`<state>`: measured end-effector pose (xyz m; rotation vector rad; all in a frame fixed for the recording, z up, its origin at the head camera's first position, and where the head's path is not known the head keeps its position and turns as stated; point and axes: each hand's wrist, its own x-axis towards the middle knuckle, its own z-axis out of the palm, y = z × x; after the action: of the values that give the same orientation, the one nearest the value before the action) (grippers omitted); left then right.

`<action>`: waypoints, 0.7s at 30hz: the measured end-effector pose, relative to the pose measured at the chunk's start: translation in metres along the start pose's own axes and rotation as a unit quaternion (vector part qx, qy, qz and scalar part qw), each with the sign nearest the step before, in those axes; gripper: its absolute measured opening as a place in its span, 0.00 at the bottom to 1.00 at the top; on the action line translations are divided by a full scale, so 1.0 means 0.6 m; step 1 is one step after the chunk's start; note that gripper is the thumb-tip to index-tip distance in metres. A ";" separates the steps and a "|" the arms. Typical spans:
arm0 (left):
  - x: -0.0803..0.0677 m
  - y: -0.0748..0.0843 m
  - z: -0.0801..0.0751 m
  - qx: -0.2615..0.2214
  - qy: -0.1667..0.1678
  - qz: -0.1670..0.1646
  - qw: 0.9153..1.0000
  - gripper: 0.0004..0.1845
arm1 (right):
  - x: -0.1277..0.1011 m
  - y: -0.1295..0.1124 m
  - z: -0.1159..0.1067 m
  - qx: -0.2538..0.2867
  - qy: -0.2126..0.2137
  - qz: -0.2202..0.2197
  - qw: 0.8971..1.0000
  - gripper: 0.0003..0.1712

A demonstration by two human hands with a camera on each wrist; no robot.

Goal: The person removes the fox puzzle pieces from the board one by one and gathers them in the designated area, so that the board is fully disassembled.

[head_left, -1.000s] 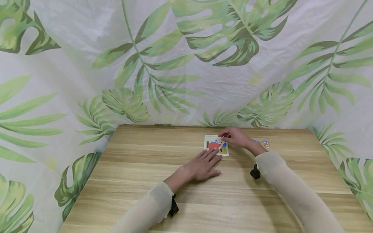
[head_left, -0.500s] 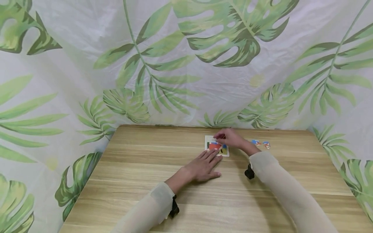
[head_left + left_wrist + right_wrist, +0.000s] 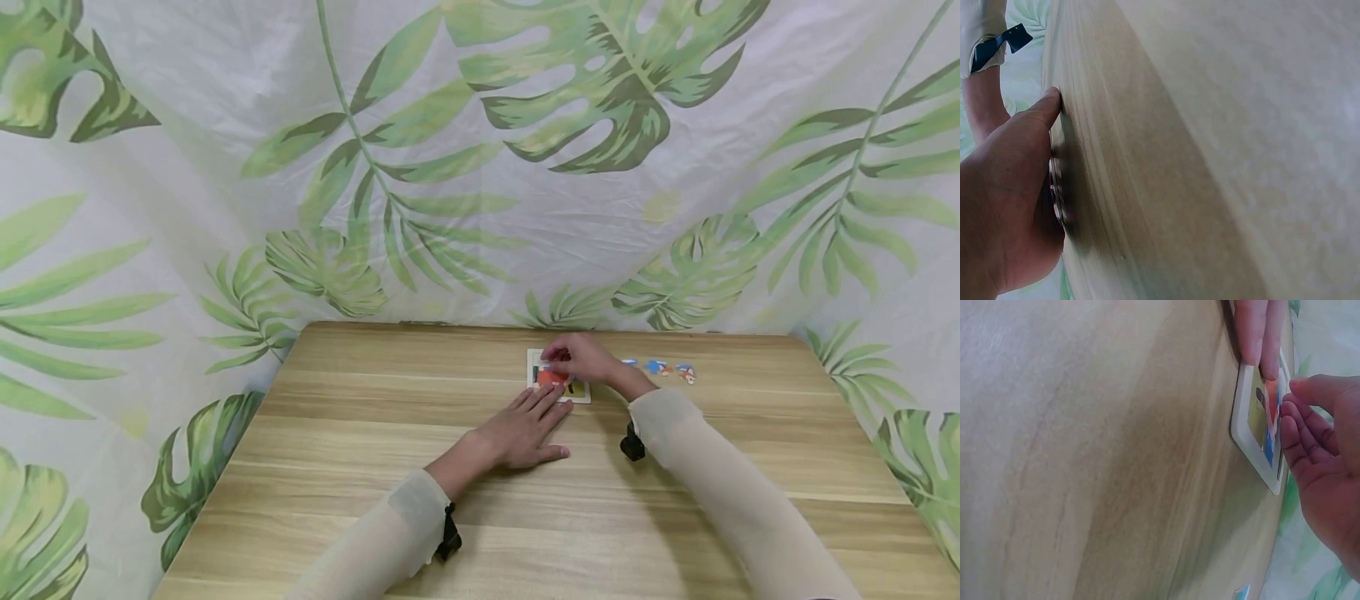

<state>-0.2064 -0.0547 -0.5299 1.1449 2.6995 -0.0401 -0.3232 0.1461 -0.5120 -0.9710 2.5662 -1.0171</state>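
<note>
A small framed jigsaw puzzle (image 3: 583,398) lies near the table's back edge, with a white border and red, blue and yellow picture parts. My left hand (image 3: 521,429) lies flat, its straight fingertips resting on the puzzle's front edge. From the right, my right hand (image 3: 581,358) reaches over the puzzle's back part, fingers curled and thumb against them. In the right wrist view, the right thumb and fingertips (image 3: 1297,434) come together right at the puzzle's surface, pinching a small puzzle piece mostly hidden by them. The left wrist view shows the left palm (image 3: 1010,194) low along the tabletop.
Several loose puzzle pieces (image 3: 686,373) lie in a row to the right of the puzzle, partly behind the right forearm. The wooden table (image 3: 360,400) ends at a leaf-patterned cloth (image 3: 450,167) behind it. Dark wrist cameras (image 3: 448,537) are strapped at both sleeves.
My right hand has moved left across the back of the puzzle, uncovering more of the loose pieces on the right. The left hand has stayed in place on the puzzle.
</note>
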 end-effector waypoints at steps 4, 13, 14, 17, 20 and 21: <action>-0.001 0.001 0.000 -0.001 -0.002 0.003 1.000 0.44 | 0.003 0.003 0.004 0.001 -0.006 0.003 1.000 0.11; -0.002 0.000 -0.003 0.002 0.000 0.006 1.000 0.43 | 0.007 0.005 0.005 0.027 -0.033 0.019 0.999 0.11; -0.002 0.000 -0.003 0.002 0.000 0.006 1.000 0.43 | 0.008 0.006 0.005 0.022 -0.032 0.015 0.999 0.11; -0.001 -0.001 -0.003 0.001 0.000 0.005 1.000 0.43 | 0.011 0.009 0.007 0.011 -0.029 -0.005 0.999 0.11; -0.001 -0.001 -0.003 0.000 -0.001 0.004 1.000 0.44 | 0.013 0.013 0.009 0.004 -0.024 -0.020 0.999 0.11; -0.001 -0.001 -0.003 0.000 -0.002 0.003 1.000 0.44 | 0.013 0.014 0.010 0.003 -0.021 -0.023 1.000 0.10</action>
<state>-0.2070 -0.0555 -0.5282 1.1530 2.6925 -0.0412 -0.3309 0.1421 -0.5218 -1.0427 2.5160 -1.0036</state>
